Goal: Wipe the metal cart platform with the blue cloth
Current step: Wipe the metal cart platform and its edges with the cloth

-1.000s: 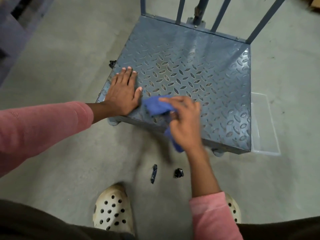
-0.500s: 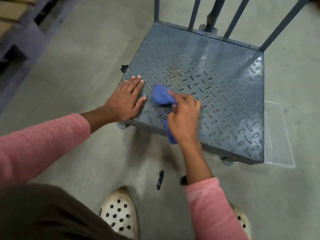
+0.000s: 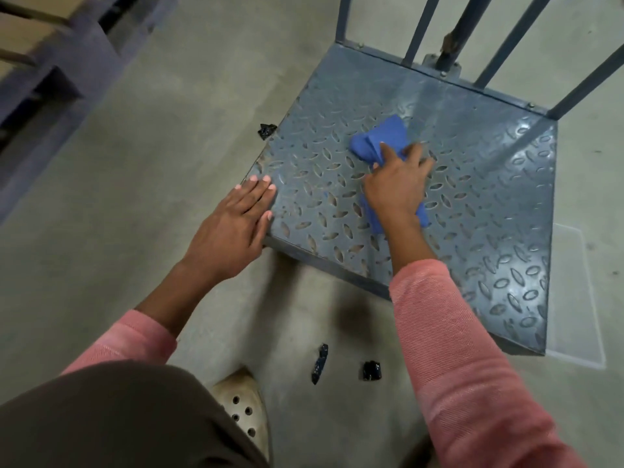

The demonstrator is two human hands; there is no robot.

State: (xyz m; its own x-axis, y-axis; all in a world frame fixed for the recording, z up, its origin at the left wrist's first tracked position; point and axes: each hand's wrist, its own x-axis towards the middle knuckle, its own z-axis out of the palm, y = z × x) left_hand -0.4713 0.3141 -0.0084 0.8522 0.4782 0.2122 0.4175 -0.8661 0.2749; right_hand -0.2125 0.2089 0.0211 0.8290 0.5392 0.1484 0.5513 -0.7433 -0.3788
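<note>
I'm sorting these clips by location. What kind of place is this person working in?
Probably a warehouse or storeroom: a bare concrete floor, a tread-plate metal cart platform with upright bars, and what looks like heavy grey racking at upper left.

You stand in a warehouse or stockroom: bare concrete floor (image 3: pixel 135 180), diamond-plate metal cart platform (image 3: pixel 489 214) with upright rails (image 3: pixel 420 28), grey storage racking (image 3: pixel 77 59) holding what look like cardboard boxes (image 3: pixel 20 35).

Concrete floor (image 3: pixel 135 197), black scraps (image 3: pixel 319 363), cream clog (image 3: pixel 243 407), clear plastic tray (image 3: pixel 574 298)
</note>
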